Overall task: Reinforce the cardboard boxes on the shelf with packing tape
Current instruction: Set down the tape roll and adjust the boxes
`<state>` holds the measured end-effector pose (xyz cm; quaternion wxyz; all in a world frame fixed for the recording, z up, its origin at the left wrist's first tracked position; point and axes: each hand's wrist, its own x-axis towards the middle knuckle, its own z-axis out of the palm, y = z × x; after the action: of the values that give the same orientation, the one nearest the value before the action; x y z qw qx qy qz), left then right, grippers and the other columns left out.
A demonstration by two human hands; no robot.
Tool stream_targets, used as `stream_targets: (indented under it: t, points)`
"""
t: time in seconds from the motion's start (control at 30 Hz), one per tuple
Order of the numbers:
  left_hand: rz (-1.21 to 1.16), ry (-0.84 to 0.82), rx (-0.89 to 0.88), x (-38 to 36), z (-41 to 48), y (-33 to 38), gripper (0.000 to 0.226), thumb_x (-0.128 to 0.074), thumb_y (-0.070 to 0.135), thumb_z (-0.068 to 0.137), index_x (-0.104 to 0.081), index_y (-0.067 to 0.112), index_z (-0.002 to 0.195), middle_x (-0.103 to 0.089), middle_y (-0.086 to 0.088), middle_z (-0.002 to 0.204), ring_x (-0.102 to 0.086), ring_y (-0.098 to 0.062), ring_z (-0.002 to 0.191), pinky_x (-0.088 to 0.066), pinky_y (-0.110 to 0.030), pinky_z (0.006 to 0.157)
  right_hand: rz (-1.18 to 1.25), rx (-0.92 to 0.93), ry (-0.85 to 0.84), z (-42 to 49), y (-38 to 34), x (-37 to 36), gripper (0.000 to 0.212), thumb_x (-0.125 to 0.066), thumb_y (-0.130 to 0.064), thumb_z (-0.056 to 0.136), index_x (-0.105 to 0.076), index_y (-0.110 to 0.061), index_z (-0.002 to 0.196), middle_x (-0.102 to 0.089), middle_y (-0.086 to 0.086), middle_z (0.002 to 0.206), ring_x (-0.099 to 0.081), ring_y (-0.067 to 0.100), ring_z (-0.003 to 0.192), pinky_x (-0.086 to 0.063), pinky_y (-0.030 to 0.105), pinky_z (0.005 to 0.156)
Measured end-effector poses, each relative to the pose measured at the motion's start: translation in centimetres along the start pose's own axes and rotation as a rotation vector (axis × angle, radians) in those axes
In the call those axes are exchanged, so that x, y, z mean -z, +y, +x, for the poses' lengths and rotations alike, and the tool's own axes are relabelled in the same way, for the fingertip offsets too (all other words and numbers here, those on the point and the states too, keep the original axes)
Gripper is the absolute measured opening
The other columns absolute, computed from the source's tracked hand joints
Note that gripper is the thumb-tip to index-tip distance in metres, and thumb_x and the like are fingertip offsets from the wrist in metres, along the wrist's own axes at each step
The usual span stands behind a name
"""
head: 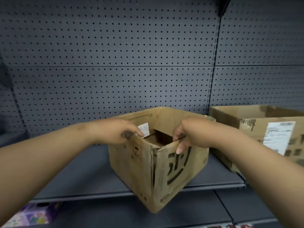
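Note:
A worn, open-topped cardboard box [144, 171] with black marks on its right face sits at the front of the grey shelf [85, 176], one corner jutting past the shelf edge toward me. My left hand [115, 130] grips the rim of its left wall, fingers curled over the edge. My right hand [187, 135] grips the rim of the right front wall, thumb outside and fingers inside. A second, larger cardboard box [256, 129] with a white label stands on the shelf to the right. No packing tape is visible.
A dark pegboard back panel [115, 63] rises behind the shelf. A purple printed package [31, 214] lies on the lower shelf at bottom left. A vertical upright [213, 79] divides the two shelf bays.

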<state>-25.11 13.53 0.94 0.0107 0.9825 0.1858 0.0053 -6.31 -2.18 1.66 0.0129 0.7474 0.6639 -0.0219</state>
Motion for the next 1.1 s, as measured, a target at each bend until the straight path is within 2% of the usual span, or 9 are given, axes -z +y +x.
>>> stream_targets:
  t: [0.1, 0.2, 0.3, 0.37, 0.47, 0.67, 0.8, 0.97, 1.1]
  points:
    - [-0.002, 0.117, -0.027, -0.3, 0.5, -0.9, 0.045, -0.058, 0.010, 0.088, -0.057, 0.036, 0.124, -0.055, 0.015, 0.130, -0.047, -0.003, 0.121, -0.035, -0.027, 0.106, -0.011, 0.003, 0.043, 0.1, -1.2, -0.1, 0.024, -0.067, -0.038, 0.080, -0.065, -0.020, 0.096, -0.056, -0.007, 0.081, -0.053, 0.016, 0.080, -0.037, 0.024, 0.059]
    - [-0.077, 0.141, -0.016, -0.6, 1.1, -1.4, 0.040, -0.050, 0.017, 0.094, -0.051, 0.040, 0.128, -0.041, 0.019, 0.142, -0.037, -0.001, 0.131, -0.025, -0.021, 0.111, -0.068, 0.035, 0.159, 1.0, -2.2, -0.6, 0.019, -0.061, -0.040, 0.085, -0.055, -0.027, 0.073, -0.049, -0.008, 0.070, -0.050, 0.017, 0.075, -0.036, 0.025, 0.057]
    - [-0.087, 0.079, 0.027, -1.1, 2.0, -2.4, 0.045, -0.042, 0.020, 0.098, -0.039, 0.046, 0.135, -0.022, 0.020, 0.151, -0.026, -0.002, 0.137, -0.016, -0.017, 0.109, -0.018, 0.031, 0.317, 2.8, -2.2, -2.2, 0.019, -0.057, -0.039, 0.088, -0.062, -0.028, 0.102, -0.064, -0.004, 0.094, -0.058, 0.020, 0.091, -0.050, 0.032, 0.074]
    - [-0.068, 0.046, 0.042, -1.6, 2.6, -3.0, 0.046, -0.037, 0.021, 0.100, -0.032, 0.044, 0.139, -0.014, 0.018, 0.153, -0.019, -0.003, 0.140, -0.011, -0.013, 0.106, 0.034, 0.047, 0.368, 4.0, -1.9, -3.7, 0.030, -0.057, -0.035, 0.089, -0.058, -0.031, 0.119, -0.065, -0.004, 0.107, -0.058, 0.019, 0.101, -0.049, 0.033, 0.083]
    - [-0.061, 0.063, 0.050, -2.4, 3.2, -3.6, 0.045, -0.032, 0.023, 0.101, -0.027, 0.041, 0.143, -0.012, 0.016, 0.155, -0.016, -0.003, 0.141, -0.007, -0.009, 0.101, 0.099, 0.105, 0.518, 4.9, -1.6, -5.8, 0.037, -0.058, -0.038, 0.087, -0.057, -0.031, 0.124, -0.063, -0.010, 0.119, -0.056, 0.015, 0.110, -0.040, 0.030, 0.092]
    - [-0.057, 0.110, 0.018, -3.1, 3.6, -4.1, 0.043, -0.032, 0.024, 0.101, -0.031, 0.038, 0.142, -0.015, 0.015, 0.155, -0.019, -0.005, 0.141, -0.011, -0.015, 0.108, 0.078, 0.114, 0.807, 5.7, -1.4, -8.2, 0.032, -0.066, -0.050, 0.076, -0.071, -0.025, 0.097, -0.072, -0.010, 0.088, -0.066, 0.018, 0.078, -0.032, 0.028, 0.071]
    - [-0.084, 0.120, -0.018, -3.6, 3.1, -4.4, 0.045, -0.032, 0.026, 0.101, -0.025, 0.035, 0.144, -0.011, 0.014, 0.156, -0.014, -0.004, 0.142, -0.008, -0.013, 0.107, 0.069, 0.046, 0.843, 6.7, -1.7, -8.2, 0.027, -0.070, -0.045, 0.073, -0.071, -0.024, 0.091, -0.072, -0.009, 0.080, -0.066, 0.020, 0.074, -0.032, 0.028, 0.068]
    - [-0.083, 0.160, -0.011, -4.5, 3.1, -4.1, 0.072, -0.036, 0.062, 0.082, -0.024, 0.030, 0.146, -0.010, 0.010, 0.157, -0.014, -0.006, 0.142, -0.014, -0.021, 0.111, 0.086, 0.016, 0.819, 7.0, -1.9, -7.9, 0.024, -0.070, -0.044, 0.075, -0.069, -0.024, 0.090, -0.072, -0.006, 0.080, -0.065, 0.022, 0.077, -0.030, 0.028, 0.069]
    - [-0.118, 0.289, 0.008, -5.3, 3.6, -3.8, 0.054, -0.042, 0.049, 0.091, -0.038, 0.028, 0.140, -0.021, 0.007, 0.155, -0.022, -0.005, 0.140, -0.019, -0.016, 0.106, 0.086, 0.007, 0.817, 7.4, -2.1, -7.9, 0.024, -0.069, -0.044, 0.076, -0.070, -0.024, 0.090, -0.072, -0.005, 0.080, -0.064, 0.023, 0.077, -0.029, 0.029, 0.069]
